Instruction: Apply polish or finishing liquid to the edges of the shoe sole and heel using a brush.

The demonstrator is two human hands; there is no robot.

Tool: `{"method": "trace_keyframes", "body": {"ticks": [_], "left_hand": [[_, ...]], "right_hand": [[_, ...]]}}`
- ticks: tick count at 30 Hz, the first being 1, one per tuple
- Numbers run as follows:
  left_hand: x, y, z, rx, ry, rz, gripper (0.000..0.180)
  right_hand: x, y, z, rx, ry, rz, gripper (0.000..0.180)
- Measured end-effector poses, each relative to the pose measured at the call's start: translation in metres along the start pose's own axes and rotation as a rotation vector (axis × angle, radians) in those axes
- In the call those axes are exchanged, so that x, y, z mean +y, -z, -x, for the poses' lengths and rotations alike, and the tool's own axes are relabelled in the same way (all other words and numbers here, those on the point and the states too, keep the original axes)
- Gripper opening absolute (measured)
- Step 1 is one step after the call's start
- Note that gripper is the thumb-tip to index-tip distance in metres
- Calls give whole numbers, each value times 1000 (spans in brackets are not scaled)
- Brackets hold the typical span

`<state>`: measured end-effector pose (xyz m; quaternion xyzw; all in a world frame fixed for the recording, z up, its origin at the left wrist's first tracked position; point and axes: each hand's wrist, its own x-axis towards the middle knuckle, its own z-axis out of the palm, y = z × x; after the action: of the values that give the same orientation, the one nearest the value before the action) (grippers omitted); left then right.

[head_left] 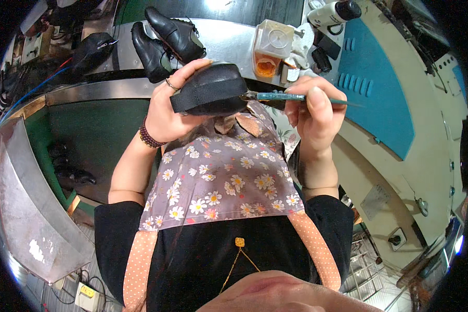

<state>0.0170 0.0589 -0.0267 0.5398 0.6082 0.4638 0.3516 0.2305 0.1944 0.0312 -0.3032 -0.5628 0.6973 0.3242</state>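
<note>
Head view, shoe (213, 88) in left hand (166, 112), brush (291, 97) touching

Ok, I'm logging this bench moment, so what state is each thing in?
left hand: gripping the black shoe part
black shoe part: held up, strap facing the camera
right hand: pinching the brush
brush: level, tip touching the shoe part
pair of black shoes: lying on the metal counter

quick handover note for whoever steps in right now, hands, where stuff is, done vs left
Left hand: grip closed around a black shoe part, held up over the flowered apron.
Right hand: pinching a thin brush, tip touching the part's edge.
Pot of amber liquid and two black shoes sit on the metal bench ahead.
Done: cannot tell how much is coated.
Left: likely the rest of that edge.
</note>
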Motion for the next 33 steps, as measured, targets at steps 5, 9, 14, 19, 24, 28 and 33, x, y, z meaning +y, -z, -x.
{"method": "trace_keyframes", "body": {"ticks": [5, 9, 14, 19, 24, 28, 33], "left_hand": [[14, 3, 1, 85, -154, 56, 66], [13, 9, 1, -36, -192, 1, 75], [14, 10, -1, -49, -222, 76, 75], [19, 9, 0, -74, -152, 91, 74], [18, 12, 1, -77, -184, -2, 73], [17, 14, 1, -66, -195, -28, 74], [19, 13, 0, -63, -173, 85, 77]], "right_hand": [[-14, -6, 3, -50, 150, 39, 26], [-16, -6, 9, -72, 189, 27, 25], [-16, -4, 8, -54, 172, 78, 24], [-18, -2, 6, -82, 219, 141, 20], [-23, 1, 10, -64, 253, 306, 13], [-26, 6, 7, -28, 289, 573, 17], [-32, 7, 11, 119, 290, 365, 12]]}}
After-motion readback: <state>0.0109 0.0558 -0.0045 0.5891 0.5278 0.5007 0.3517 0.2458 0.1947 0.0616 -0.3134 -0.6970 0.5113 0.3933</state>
